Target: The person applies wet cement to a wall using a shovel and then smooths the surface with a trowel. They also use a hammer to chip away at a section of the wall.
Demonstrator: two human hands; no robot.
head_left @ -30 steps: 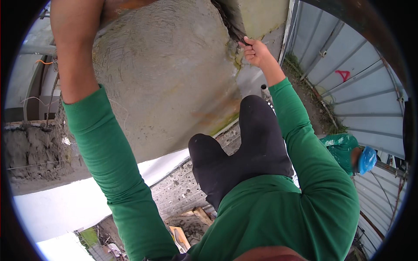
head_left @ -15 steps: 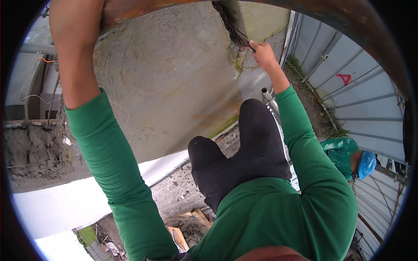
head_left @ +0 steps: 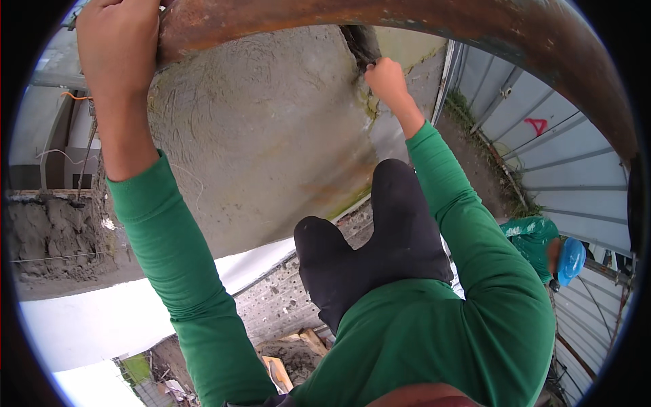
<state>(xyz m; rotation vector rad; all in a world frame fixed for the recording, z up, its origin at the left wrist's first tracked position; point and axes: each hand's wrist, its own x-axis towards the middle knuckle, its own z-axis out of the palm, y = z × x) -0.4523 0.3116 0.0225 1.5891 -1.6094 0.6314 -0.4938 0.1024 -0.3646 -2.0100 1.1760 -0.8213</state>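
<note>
A thick rusty metal pipe bends across the top of the view. My left hand is closed on its left end, with the fingertips partly cut off by the upper edge. Lower and to the right, my right hand is closed in a fist beside a dark, narrow gap in the wall. Whatever it grips is mostly hidden; only a small dark bit shows by the thumb. Between my arms spreads a grey surface of rough, wet-looking plaster, yellowish green along the edge near my right hand.
A corrugated metal fence runs along the right, with a weedy dirt strip at its foot. A co-worker in a blue helmet is low at the right. A speckled plank and wood scraps lie below.
My right hand has shifted left and turned, so its back now faces up beside the gap. The pipe shows lower in the view, and my left hand still grips it.
</note>
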